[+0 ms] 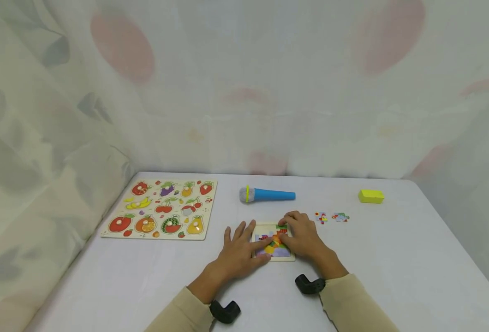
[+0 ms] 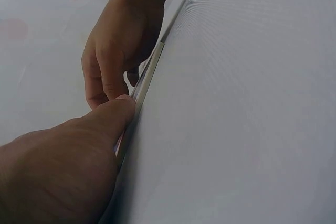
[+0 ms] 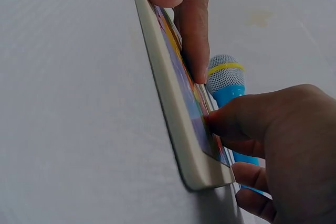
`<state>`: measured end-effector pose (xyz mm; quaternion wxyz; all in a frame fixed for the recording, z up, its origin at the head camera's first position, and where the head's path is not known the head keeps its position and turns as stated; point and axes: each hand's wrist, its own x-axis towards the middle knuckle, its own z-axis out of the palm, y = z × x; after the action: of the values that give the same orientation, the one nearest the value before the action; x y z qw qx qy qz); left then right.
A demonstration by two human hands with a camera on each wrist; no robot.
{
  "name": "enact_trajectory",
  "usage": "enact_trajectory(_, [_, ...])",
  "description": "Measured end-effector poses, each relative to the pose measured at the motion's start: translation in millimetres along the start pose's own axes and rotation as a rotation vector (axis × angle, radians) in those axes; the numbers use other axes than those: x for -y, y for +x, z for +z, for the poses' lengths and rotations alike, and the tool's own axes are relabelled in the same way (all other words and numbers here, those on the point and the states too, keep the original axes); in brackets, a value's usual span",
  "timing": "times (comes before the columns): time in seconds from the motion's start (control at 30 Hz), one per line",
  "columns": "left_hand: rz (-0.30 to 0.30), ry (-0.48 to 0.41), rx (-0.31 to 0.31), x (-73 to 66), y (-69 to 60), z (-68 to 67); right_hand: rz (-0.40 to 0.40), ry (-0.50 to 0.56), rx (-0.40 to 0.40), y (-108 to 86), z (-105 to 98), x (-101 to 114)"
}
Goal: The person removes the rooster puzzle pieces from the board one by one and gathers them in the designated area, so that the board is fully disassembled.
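A small jigsaw puzzle in a wooden tray point(image 1: 274, 259) lies on the table between both hands. My left hand point(image 1: 238, 253) has its fingers spread; the index finger touches the picture and the thumb rests along the tray's near edge. At the upper right of the tray, my right hand point(image 1: 304, 237) has curled fingers, its thumb and index finger pinching a red and green puzzle piece point(image 1: 283, 229). In the right wrist view the right thumb point(image 3: 223, 121) meets the picture surface, while other fingers lie by the tray's edge. The piece's underside is hidden.
Two loose puzzle pieces point(image 1: 341, 217) lie right of the tray. Behind it is a blue toy microphone point(image 1: 273, 195). A fruit peg board point(image 1: 151, 234) stands at the left, and a yellow block point(image 1: 371, 196) sits at the back right.
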<state>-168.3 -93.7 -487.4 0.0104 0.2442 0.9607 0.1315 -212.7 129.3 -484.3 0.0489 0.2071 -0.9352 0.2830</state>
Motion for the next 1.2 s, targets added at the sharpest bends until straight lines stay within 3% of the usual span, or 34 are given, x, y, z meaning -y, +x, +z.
enact_trajectory(0.17, [0.002, -0.004, 0.0, 0.9, -0.3, 1.1, 0.008, -0.014, 0.017, 0.4, -0.6, 1.4])
enact_trajectory(0.5, [0.003, -0.008, 0.004, 0.7, -0.8, -0.8, -0.064, 0.113, -0.046, -1.0, 1.5, -5.9])
enact_trajectory(0.73, [0.002, -0.01, 0.003, 0.3, -0.4, -1.2, -0.118, 0.123, -0.012, -4.8, -3.9, -8.2])
enact_trajectory(0.93, [0.007, -0.011, -0.011, 0.1, -1.3, -2.4, -0.098, 0.097, 0.006, -5.5, -5.5, -11.6])
enact_trajectory(1.2, [0.002, -0.025, -0.001, -0.4, -1.7, -1.0, -0.086, 0.129, -0.069, -11.0, -29.0, 1.5])
